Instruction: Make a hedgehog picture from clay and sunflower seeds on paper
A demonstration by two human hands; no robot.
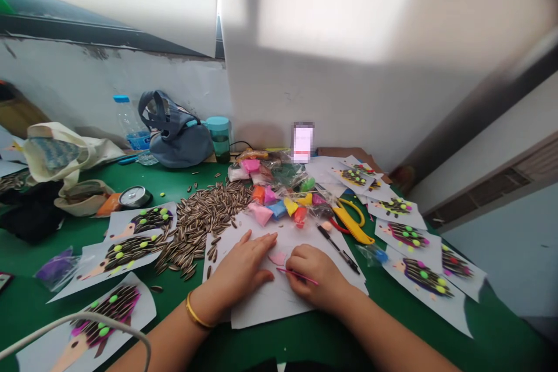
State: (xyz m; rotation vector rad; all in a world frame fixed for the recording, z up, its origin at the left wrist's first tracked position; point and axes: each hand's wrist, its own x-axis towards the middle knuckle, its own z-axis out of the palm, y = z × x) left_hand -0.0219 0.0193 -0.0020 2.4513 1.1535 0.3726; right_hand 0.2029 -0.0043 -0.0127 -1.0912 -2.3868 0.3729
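Note:
My left hand lies flat on a stack of white paper, its fingers stretched out and the thumb apart. My right hand is closed on a thin pink stick, which points left toward a flat pink piece of clay on the top sheet. That clay piece sits between my two hands. A black pen lies on the paper just beyond my right hand. Small bags of coloured clay are heaped past the paper's far edge.
Sunflower seeds are piled left of the paper. Seed-and-clay hedgehog pictures lie on the left, with more pictures on the right. Yellow-handled scissors rest at right. A blue bag, tumbler and bottle stand behind. A white cable crosses front left.

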